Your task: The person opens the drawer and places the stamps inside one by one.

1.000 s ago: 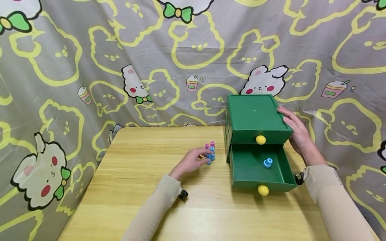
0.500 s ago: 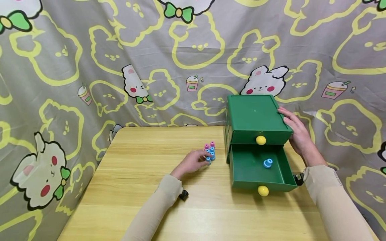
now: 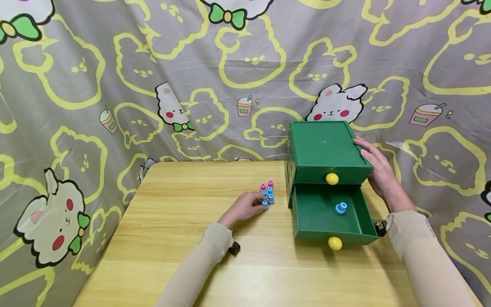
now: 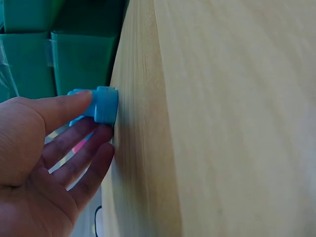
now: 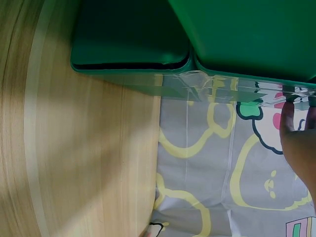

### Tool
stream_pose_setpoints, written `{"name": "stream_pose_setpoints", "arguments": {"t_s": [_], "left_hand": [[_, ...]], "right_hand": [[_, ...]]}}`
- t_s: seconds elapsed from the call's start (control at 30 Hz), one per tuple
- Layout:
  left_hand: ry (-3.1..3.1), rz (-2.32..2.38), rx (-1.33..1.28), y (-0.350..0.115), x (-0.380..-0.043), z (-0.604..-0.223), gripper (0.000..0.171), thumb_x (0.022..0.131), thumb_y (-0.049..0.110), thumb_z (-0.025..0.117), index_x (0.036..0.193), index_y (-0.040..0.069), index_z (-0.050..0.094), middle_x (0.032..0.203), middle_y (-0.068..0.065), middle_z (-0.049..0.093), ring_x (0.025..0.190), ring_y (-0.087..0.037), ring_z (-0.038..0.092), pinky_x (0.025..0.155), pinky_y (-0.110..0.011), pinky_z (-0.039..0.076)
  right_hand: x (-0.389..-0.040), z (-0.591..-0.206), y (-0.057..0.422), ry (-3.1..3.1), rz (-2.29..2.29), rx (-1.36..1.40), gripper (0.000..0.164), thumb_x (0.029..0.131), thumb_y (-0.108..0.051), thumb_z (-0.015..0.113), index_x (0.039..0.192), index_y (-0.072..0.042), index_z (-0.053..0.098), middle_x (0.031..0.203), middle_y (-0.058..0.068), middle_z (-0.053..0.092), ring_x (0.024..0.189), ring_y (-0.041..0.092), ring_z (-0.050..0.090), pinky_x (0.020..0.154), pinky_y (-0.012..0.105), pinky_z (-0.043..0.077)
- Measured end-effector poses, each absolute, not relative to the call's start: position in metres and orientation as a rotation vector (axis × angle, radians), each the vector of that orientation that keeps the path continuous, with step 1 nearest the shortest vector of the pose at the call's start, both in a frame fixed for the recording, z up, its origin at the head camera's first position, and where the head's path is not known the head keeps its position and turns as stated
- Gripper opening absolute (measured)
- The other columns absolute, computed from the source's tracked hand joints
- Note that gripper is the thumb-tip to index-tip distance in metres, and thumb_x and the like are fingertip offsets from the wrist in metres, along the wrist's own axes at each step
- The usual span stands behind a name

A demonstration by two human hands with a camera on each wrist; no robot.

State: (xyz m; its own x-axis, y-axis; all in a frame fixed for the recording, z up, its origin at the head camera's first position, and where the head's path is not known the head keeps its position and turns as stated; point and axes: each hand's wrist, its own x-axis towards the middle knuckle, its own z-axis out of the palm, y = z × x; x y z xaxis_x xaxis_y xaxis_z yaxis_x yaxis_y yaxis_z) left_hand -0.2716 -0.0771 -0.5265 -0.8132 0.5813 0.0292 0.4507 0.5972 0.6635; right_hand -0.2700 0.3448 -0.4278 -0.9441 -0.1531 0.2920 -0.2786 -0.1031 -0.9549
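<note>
My left hand (image 3: 244,208) pinches a small blue peg-shaped piece (image 3: 265,205), with a wide base and a narrower top, at the front of a small group on the table. In the left wrist view the thumb lies on this blue piece, its base right at the tabletop. Just behind stand other blue pieces (image 3: 270,198) and two pink ones (image 3: 270,183). My right hand (image 3: 380,172) rests with extended fingers against the right side of a green two-drawer cabinet (image 3: 322,143). In its pulled-out lower drawer (image 3: 318,224) lies another blue piece (image 3: 340,207).
The upper drawer (image 3: 310,175) is closed and has a yellow knob (image 3: 331,178); a second yellow knob (image 3: 335,243) sits on the lower drawer's front. The wooden table (image 3: 161,221) ends at a grey patterned curtain (image 3: 184,64) behind and on the left.
My left hand has dropped slightly toward the front blue piece, its fingers closing on it. The right hand and the cabinet stay in place.
</note>
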Motion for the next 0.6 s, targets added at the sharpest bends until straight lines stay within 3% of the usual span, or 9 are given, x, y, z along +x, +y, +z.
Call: {"name": "stream_pose_setpoints", "arguments": {"t_s": [0.6], "left_hand": [[2.678, 0.987, 0.871, -0.0768, -0.267, -0.5228, 0.025, 0.1, 0.02, 0.071, 0.125, 0.016, 0.074, 0.117, 0.0, 0.075, 0.101, -0.013, 0.069, 0.093, -0.031, 0.057]], "right_hand": [[-0.2691, -0.4269, 0.3436, -2.039, 2.225, 0.495, 0.049, 0.113, -0.025, 0.041, 0.161, -0.012, 0.038, 0.174, -0.001, 0.012, 0.159, 0.019, 0.008, 0.103, 0.013, 0.041]]}}
